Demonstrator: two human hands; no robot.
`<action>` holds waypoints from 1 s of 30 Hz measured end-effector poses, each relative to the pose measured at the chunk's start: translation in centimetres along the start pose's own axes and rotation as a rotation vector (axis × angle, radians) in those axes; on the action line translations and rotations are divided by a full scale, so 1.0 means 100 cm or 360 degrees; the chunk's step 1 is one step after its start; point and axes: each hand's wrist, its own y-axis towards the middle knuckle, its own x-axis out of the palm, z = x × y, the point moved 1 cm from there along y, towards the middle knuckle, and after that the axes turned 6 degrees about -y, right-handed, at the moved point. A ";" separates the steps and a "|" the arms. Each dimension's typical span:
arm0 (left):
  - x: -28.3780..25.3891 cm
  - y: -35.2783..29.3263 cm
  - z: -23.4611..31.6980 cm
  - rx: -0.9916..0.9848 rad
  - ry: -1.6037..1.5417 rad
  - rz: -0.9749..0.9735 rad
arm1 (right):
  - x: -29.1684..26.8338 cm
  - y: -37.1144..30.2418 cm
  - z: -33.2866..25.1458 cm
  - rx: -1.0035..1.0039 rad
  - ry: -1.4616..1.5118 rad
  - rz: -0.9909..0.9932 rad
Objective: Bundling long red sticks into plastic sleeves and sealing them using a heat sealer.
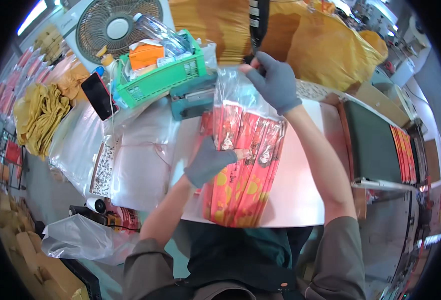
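A clear plastic bag [230, 82] holds several long red packets [243, 185] with yellow patterns and printed figures, lying side by side on a white tabletop. My left hand [213, 159], in a grey fingerless glove, grips the bundle at its left side. Its thumb lies across the top and the other fingers are partly hidden. Beyond the packets, at the bag's upper end, is my right hand [275, 85], gloved alike. Its fingers are bent together in a pinch, and I cannot make out what is between them. Behind the bag sits a teal metal device [193, 95].
A green basket [163, 80] with a bottle and boxes stands at the back left, beside a fan [118, 29] and a phone [99, 96]. Clear bags [143, 155] are stacked left. Large yellow sacks [330, 50] stand behind. A dark-lined box [373, 140] with red packets is right.
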 end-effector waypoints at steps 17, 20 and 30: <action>-0.094 0.104 -0.071 -0.0239 -0.0719 0.0492 | 0.134 0.048 0.104 0.0145 -0.0049 0.0121; -0.096 0.108 -0.075 -0.0195 -0.0779 0.0468 | 0.135 0.053 0.107 0.0069 -0.0071 0.0146; -0.105 0.121 -0.091 -0.0180 -0.0278 0.0523 | 0.126 0.032 0.111 0.0062 -0.0293 0.0015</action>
